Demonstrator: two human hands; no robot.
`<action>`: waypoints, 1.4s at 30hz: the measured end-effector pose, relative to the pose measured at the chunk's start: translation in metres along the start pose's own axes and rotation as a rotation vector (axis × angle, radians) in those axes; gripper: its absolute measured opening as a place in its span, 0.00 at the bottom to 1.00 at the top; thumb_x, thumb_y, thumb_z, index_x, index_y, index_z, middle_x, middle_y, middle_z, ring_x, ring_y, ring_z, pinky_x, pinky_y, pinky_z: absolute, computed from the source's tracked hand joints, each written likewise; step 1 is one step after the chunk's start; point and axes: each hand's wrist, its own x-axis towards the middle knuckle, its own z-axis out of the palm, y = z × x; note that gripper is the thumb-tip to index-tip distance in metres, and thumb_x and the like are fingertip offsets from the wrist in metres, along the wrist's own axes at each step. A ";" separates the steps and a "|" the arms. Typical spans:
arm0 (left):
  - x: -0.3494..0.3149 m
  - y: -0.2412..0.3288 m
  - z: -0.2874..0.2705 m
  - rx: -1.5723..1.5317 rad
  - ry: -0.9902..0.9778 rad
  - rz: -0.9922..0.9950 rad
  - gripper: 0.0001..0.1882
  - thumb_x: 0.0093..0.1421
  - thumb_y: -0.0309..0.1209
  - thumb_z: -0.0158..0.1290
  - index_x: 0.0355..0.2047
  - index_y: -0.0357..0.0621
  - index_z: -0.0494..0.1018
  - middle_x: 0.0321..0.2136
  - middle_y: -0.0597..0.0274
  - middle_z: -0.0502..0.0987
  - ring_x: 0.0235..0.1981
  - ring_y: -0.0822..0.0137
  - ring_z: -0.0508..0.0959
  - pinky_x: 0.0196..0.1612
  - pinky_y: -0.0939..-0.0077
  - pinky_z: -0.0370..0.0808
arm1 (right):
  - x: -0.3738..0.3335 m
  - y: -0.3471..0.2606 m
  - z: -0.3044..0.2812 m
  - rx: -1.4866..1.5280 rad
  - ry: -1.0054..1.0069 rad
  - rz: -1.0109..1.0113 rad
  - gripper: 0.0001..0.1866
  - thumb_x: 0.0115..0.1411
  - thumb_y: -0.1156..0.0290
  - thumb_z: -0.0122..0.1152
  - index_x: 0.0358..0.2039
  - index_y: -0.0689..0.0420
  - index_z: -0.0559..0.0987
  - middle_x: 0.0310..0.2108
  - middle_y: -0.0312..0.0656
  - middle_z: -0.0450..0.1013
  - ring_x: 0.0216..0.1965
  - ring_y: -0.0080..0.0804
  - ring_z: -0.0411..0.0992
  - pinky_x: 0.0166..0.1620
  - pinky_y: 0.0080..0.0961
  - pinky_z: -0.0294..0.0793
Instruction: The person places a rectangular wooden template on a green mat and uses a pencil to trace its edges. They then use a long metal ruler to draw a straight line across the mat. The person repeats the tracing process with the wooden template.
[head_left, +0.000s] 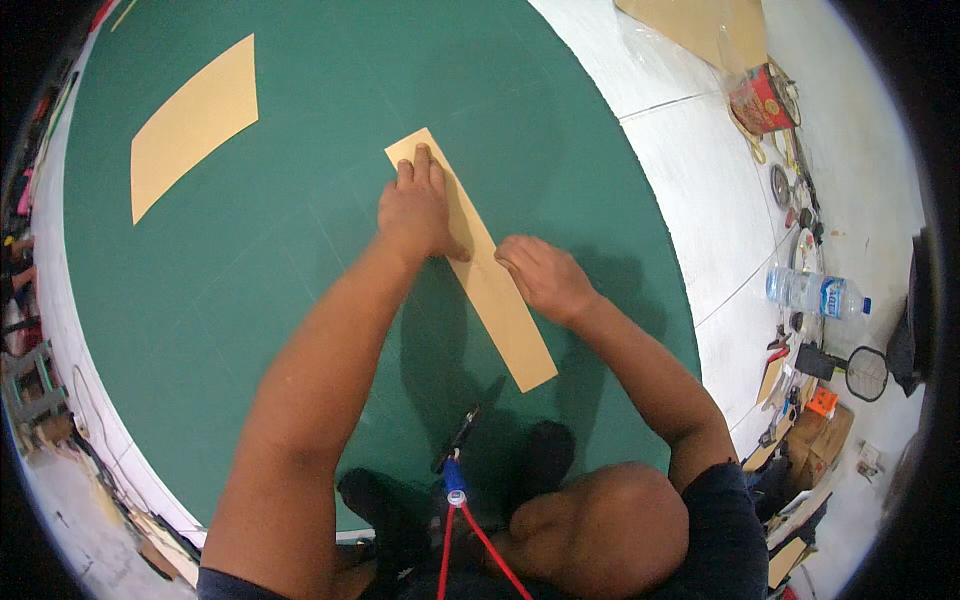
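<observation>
A long, narrow tan strip of card or thin board (497,290) lies slantwise on the dark green mat. My left hand (415,210) rests flat on its upper part, fingers stretched toward the far end and thumb apart. At the strip's right edge, about halfway along, is my right hand (545,275). Its fingers are curled and closed, with the fingertips against that edge; anything small inside them is hidden. Farther off to the left lies a wider tan sheet (195,130), touched by neither hand.
The green mat (330,60) covers white floor tiles (665,160). Along the right wall stand a red tin (765,100), a plastic water bottle (815,292), an orange box (822,401) and scattered tools. A red lanyard (447,550) with a black clip (458,438) hangs near me.
</observation>
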 end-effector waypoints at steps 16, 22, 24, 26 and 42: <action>0.004 0.001 0.005 -0.019 0.050 -0.002 0.78 0.29 0.58 0.80 0.73 0.35 0.49 0.76 0.43 0.45 0.75 0.43 0.54 0.70 0.54 0.66 | -0.093 -0.028 -0.017 0.069 -0.106 0.056 0.14 0.63 0.67 0.59 0.47 0.58 0.77 0.43 0.45 0.75 0.45 0.45 0.76 0.47 0.41 0.79; 0.004 -0.003 0.012 -0.023 0.067 -0.001 0.80 0.29 0.56 0.80 0.74 0.35 0.46 0.76 0.42 0.44 0.75 0.41 0.53 0.72 0.52 0.64 | -0.111 -0.047 -0.003 0.064 0.016 0.148 0.20 0.59 0.68 0.60 0.53 0.51 0.79 0.48 0.42 0.75 0.51 0.45 0.74 0.59 0.49 0.71; 0.005 -0.003 0.013 -0.040 0.067 0.002 0.80 0.28 0.56 0.81 0.74 0.35 0.45 0.76 0.42 0.44 0.75 0.40 0.52 0.72 0.51 0.63 | -0.124 -0.057 0.004 -0.089 -0.004 0.094 0.19 0.60 0.68 0.61 0.53 0.49 0.80 0.50 0.40 0.75 0.57 0.44 0.71 0.65 0.56 0.63; 0.004 -0.005 0.016 -0.050 0.078 -0.002 0.80 0.29 0.55 0.81 0.74 0.35 0.44 0.76 0.41 0.44 0.75 0.40 0.51 0.73 0.50 0.61 | -0.130 -0.060 0.010 -0.189 0.003 0.073 0.19 0.60 0.68 0.62 0.53 0.48 0.81 0.52 0.38 0.75 0.62 0.43 0.68 0.69 0.62 0.55; -0.132 0.094 0.118 -0.435 0.221 0.291 0.29 0.62 0.31 0.56 0.63 0.39 0.69 0.67 0.36 0.62 0.66 0.36 0.66 0.69 0.50 0.66 | -0.137 -0.061 0.022 -0.231 0.053 0.120 0.16 0.60 0.69 0.59 0.49 0.50 0.80 0.54 0.38 0.76 0.66 0.47 0.66 0.72 0.73 0.43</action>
